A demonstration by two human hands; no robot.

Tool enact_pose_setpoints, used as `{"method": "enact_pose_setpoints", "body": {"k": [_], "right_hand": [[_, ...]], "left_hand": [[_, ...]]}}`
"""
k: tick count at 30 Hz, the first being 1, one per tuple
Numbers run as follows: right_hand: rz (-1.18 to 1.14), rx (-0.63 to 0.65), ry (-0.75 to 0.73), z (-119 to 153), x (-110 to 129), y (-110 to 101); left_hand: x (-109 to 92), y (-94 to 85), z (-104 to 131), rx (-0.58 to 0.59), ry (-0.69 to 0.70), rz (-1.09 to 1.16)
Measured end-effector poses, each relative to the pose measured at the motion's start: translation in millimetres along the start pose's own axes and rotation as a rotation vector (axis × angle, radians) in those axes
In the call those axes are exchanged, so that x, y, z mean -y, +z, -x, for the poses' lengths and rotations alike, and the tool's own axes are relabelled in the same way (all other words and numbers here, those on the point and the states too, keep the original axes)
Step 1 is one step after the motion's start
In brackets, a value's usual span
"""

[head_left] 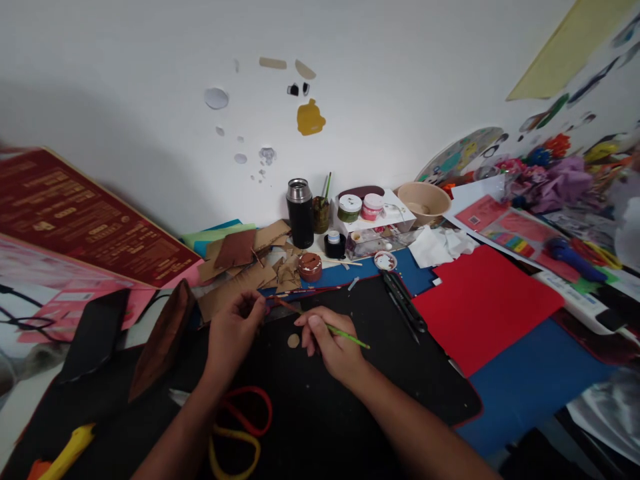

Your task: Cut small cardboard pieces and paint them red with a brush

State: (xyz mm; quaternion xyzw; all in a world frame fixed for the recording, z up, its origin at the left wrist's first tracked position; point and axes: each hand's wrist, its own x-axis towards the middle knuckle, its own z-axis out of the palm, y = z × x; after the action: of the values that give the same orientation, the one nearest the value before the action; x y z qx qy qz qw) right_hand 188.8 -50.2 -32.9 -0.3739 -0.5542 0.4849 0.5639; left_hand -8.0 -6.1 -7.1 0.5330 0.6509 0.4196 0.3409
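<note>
Works over a black mat point(400, 373) spread across the lower middle of the frame, with a bright red sheet point(485, 307) along its right edge. Holds the right hand point(334, 339) near the centre, below mid-height, fingers curled around a thin green-handled paintbrush point(348, 337). Holds the left hand point(233, 328) left of centre at similar height, thumb and forefinger nearly closed in a pinch on a small object point(270, 303). Has scissors point(271, 408) with red and yellow loops lying at the bottom, left of centre.

Slants the paintbrush's long axis from lower right to upper left, butt end away from the left hand, reddish tip close to the left fingertips. Has the right hand nearest the handle, the left just beyond the tip; cannot tell whether touching there or slightly apart.

Shows a squat reddish-brown paint jar point(310, 268) above the hands, and a tan disc point(293, 341) flat on the mat between them.

Cannot make out the small object's shape, largely masked by fingers. Hides the brush's middle behind the right hand and part of the scissors under the left forearm. Cuts off both forearms at the bottom edge.
</note>
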Motion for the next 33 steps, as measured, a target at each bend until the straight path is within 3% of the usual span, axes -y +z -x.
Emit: {"method": "enact_pose_setpoints", "body": {"k": [5, 11, 17, 24, 29, 33], "right_hand": [[-0.030, -0.109, 0.058, -3.7, -0.4, -3.6], [-0.007, -0.022, 0.039, -1.4, -0.8, -0.2], [-0.007, -0.098, 0.111, -5.1, 1.1, -3.6], [0.010, -0.026, 0.087, -2.6, -0.2, -1.7], [-0.034, -0.086, 0.139, -5.7, -0.5, -3.4], [-0.043, -0.052, 0.105, -4.3, 0.7, -1.9]], "left_hand": [[3.8, -2.3, -0.4, -0.065, 0.034, -0.083], [5.3, -0.7, 2.6, -0.039, 0.112, -0.175], [2.7, -3.1, 3.0, -0.090, 0.137, -0.231], [2.8, -1.8, 6.1, -0.068, 0.235, -0.320], [1.1, -3.2, 6.9, -0.103, 0.283, -0.374], [1.4, -1.7, 7.9, -0.078, 0.319, -0.390]]}}
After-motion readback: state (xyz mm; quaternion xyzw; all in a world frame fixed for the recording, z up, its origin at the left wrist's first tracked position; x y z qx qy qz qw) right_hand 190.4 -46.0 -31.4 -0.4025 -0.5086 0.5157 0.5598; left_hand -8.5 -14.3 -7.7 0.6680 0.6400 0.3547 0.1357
